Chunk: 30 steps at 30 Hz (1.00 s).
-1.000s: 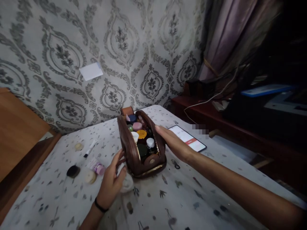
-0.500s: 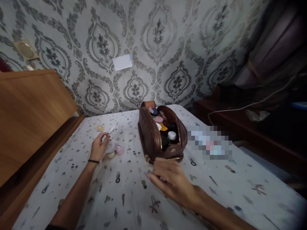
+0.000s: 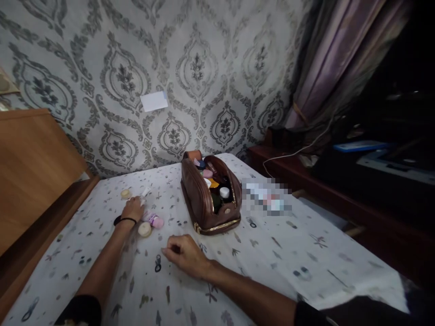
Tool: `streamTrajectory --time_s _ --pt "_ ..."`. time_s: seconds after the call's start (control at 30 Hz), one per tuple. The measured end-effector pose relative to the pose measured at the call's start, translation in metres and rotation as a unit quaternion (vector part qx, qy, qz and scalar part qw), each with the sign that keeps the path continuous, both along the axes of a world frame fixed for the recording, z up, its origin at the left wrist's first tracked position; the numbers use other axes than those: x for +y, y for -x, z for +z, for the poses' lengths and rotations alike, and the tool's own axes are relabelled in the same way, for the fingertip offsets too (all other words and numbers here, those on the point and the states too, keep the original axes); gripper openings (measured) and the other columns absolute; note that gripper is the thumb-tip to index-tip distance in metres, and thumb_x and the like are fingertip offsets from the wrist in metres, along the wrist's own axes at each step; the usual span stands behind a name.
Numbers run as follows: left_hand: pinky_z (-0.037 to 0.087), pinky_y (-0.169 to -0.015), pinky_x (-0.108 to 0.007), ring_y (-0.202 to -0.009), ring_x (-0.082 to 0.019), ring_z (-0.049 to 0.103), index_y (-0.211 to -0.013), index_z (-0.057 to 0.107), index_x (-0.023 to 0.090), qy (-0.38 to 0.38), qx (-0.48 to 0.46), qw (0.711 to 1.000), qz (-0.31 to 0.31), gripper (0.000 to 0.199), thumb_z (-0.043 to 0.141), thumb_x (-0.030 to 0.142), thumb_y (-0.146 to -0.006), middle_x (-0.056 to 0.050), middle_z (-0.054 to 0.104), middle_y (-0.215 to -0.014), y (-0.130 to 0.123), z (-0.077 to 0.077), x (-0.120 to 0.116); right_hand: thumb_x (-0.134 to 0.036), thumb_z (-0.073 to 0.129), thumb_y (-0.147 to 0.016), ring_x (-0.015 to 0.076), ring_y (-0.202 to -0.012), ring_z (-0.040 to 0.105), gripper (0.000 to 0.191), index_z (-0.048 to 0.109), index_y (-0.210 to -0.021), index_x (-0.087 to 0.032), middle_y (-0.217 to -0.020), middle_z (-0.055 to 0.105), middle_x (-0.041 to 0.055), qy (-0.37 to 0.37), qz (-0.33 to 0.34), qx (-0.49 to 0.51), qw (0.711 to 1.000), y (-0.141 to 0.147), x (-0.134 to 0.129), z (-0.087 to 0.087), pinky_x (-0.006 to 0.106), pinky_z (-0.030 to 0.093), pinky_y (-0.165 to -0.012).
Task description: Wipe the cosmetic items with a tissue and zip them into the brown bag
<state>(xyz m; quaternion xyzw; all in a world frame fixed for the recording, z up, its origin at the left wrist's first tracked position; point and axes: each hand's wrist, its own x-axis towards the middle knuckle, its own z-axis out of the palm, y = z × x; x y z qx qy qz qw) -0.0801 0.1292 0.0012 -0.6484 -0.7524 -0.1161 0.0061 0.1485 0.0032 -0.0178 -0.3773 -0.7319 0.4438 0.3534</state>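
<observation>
My left hand (image 3: 133, 208) is low over the bedsheet, palm down, its fingertips hidden beside a small white tube-like item (image 3: 145, 192). Whether the fingers grip it I cannot tell. A round cream-coloured item (image 3: 125, 194) lies just beyond this hand. On the near side are a round item with a pale top (image 3: 144, 229) and a small pink-and-lilac item (image 3: 157, 221). My right hand (image 3: 187, 254) is loosely curled above the sheet, thumb near the index finger, with nothing visible in it. Beyond it stands a brown toiletry bag (image 3: 199, 199), unzipped and filled with bottles and other small items.
Left is a wooden panel (image 3: 37, 167). A pixelated item (image 3: 268, 197) lies right of the bag on the patterned sheet (image 3: 272, 267). Farther right are a dark red wooden ledge (image 3: 261, 158), a white cable (image 3: 302, 149) and a purple curtain (image 3: 326, 59).
My right hand has moved left, away from the bag's front. My left hand has shifted slightly toward the white tube-like item, uncovering the pale-topped round item. The view has turned right.
</observation>
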Motion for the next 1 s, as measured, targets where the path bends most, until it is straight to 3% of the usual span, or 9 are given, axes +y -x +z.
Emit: streamTrajectory --time_s 0.17,0.4,0.57,0.7,0.8,0.9,1.0 --pt "0.045 -0.091 -0.039 -0.115 -0.034 0.057 -0.108 0.059 0.009 0.025 0.060 0.998 0.023 0.030 0.043 0.017 -0.084 -0.024 0.061 -0.116 -0.005 -0.001 0.001 -0.022 0.062 -0.082 0.0074 -0.052 0.037 0.033 0.043 -0.056 -0.017 -0.053 0.041 -0.0071 -0.036 0.024 -0.038 0.998 -0.002 -0.002 0.000 0.021 0.028 -0.053" --pt "0.048 -0.080 -0.039 -0.104 -0.035 0.065 -0.108 0.058 0.007 0.060 0.073 0.995 0.037 0.029 0.045 0.021 -0.085 -0.027 0.065 -0.113 -0.011 0.008 0.005 -0.022 0.063 -0.081 0.0074 -0.052 0.038 0.031 0.045 -0.056 -0.017 -0.053 0.043 -0.0071 -0.019 0.029 -0.041 0.999 0.000 0.001 -0.001 0.021 0.028 -0.053" --pt "0.047 -0.070 -0.037 -0.095 -0.033 0.067 -0.105 0.055 0.012 0.037 0.070 0.996 0.036 0.031 0.037 0.033 -0.092 -0.023 0.069 -0.103 -0.010 0.024 -0.007 -0.022 0.064 -0.081 0.0068 -0.050 0.037 0.031 0.045 -0.056 -0.017 -0.052 0.041 -0.0073 -0.028 0.026 -0.016 0.999 -0.001 0.002 -0.002 0.021 0.027 -0.052" --pt "0.043 -0.063 -0.032 -0.075 -0.027 0.065 -0.096 0.052 0.018 -0.017 0.046 0.998 0.030 0.032 0.032 0.043 -0.094 -0.009 0.066 -0.074 -0.011 0.037 -0.037 -0.025 0.060 -0.084 0.0068 -0.051 0.042 0.027 0.051 -0.060 -0.017 -0.055 0.048 -0.0060 0.002 0.030 0.036 0.999 -0.003 0.004 -0.003 0.019 0.030 -0.052" --pt "0.042 -0.059 -0.028 -0.060 -0.020 0.055 -0.075 0.046 0.023 -0.137 -0.112 0.983 -0.055 0.034 0.036 0.051 -0.092 0.001 0.051 -0.056 -0.016 0.042 -0.073 -0.033 0.056 -0.089 0.0084 -0.052 0.050 0.019 0.061 -0.079 -0.016 -0.061 0.056 -0.0036 0.066 0.035 0.104 0.992 -0.004 0.006 -0.003 0.019 0.037 -0.051" --pt "0.045 -0.064 -0.026 -0.064 -0.017 0.055 -0.072 0.050 0.022 -0.149 -0.231 0.951 -0.140 0.037 0.042 0.052 -0.091 0.001 0.055 -0.063 -0.023 0.042 -0.108 -0.049 0.057 -0.088 0.0087 -0.047 0.051 0.036 0.062 -0.103 -0.016 -0.065 0.058 -0.0033 0.139 0.030 0.185 0.972 -0.002 0.009 -0.003 0.020 0.038 -0.047" --pt "0.049 -0.073 -0.027 -0.079 -0.021 0.062 -0.084 0.060 0.018 -0.095 -0.287 0.937 -0.174 0.035 0.050 0.051 -0.087 -0.003 0.066 -0.077 -0.029 0.038 -0.130 -0.065 0.060 -0.081 0.0074 -0.042 0.047 0.051 0.060 -0.101 -0.018 -0.061 0.057 -0.0047 0.196 0.022 0.266 0.944 0.000 0.013 -0.003 0.019 0.033 -0.041"
